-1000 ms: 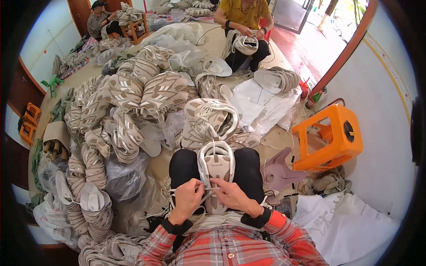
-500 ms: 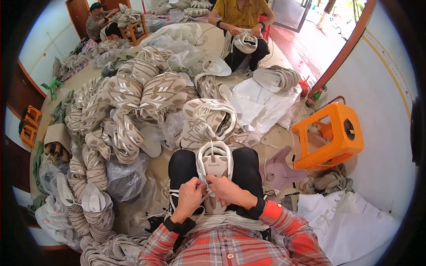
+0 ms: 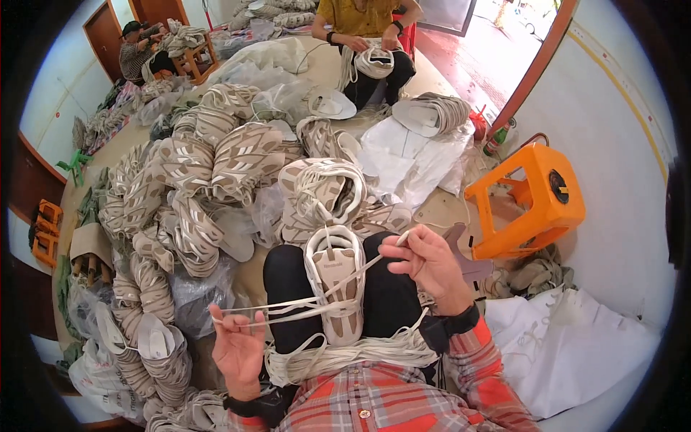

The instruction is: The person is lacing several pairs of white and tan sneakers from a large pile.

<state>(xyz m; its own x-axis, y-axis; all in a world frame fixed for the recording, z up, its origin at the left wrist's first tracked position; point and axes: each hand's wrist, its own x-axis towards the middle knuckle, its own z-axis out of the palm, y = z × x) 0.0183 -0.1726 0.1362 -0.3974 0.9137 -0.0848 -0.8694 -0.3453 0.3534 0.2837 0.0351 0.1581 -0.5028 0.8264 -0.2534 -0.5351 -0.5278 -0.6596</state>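
Observation:
Between my knees rests a beige and brown shoe upper with a pale rim, its toe toward my body. White shoelaces cross over its front and stretch out to both sides. My left hand, low on the left, has strands of shoelace looped at its fingers. My right hand, raised beyond my right thigh, pinches another length of shoelace between thumb and fingers. A loose bundle of white laces lies across my lap.
Ahead of my knees lies another laced upper. Piles of stacked uppers fill the left side. An orange stool lies on its side at right, near white sheeting. A co-worker in yellow sits ahead, handling an upper.
My hands have moved from close together at the shoe upper to far apart, left hand left, right hand right and up. The laces between them are now drawn out.

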